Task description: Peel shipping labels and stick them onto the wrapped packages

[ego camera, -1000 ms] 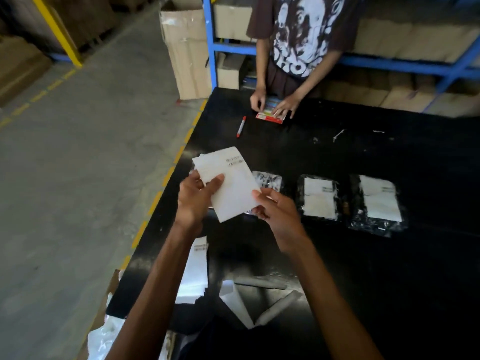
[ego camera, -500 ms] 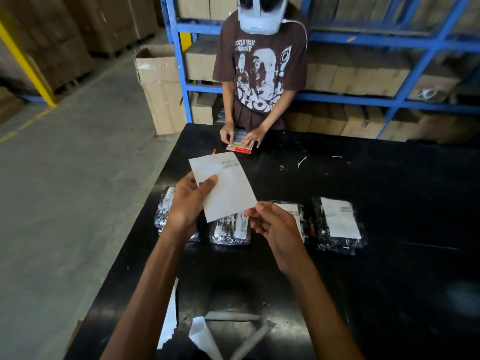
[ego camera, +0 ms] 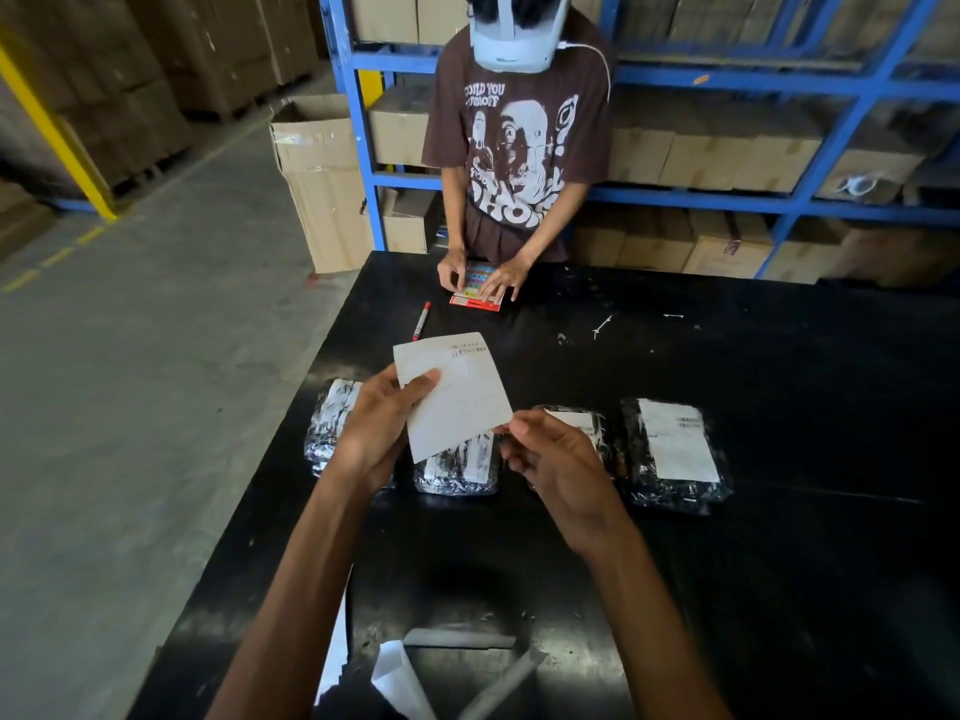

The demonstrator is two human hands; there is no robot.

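Observation:
I hold a white shipping label sheet (ego camera: 457, 392) upright above the black table (ego camera: 727, 563). My left hand (ego camera: 374, 428) grips its left edge, thumb on the front. My right hand (ego camera: 556, 459) pinches its lower right corner. Below the sheet lies a row of plastic-wrapped packages: one at the left (ego camera: 330, 428) partly behind my left hand, one under the sheet (ego camera: 460, 470), one mostly behind my right hand (ego camera: 582, 426), and one at the right (ego camera: 675, 454) with a white label on top.
Across the table a person presses both hands on a red card (ego camera: 478, 296). A red marker (ego camera: 421, 320) lies near it. Peeled paper strips (ego camera: 457, 662) lie at the near edge. Blue shelving with cardboard boxes (ego camera: 727, 148) stands behind. The table's left edge drops to concrete floor.
The view has tilted up, so the person and shelves show more. The sheet stays in both hands; my right fingers have moved onto its lower right corner.

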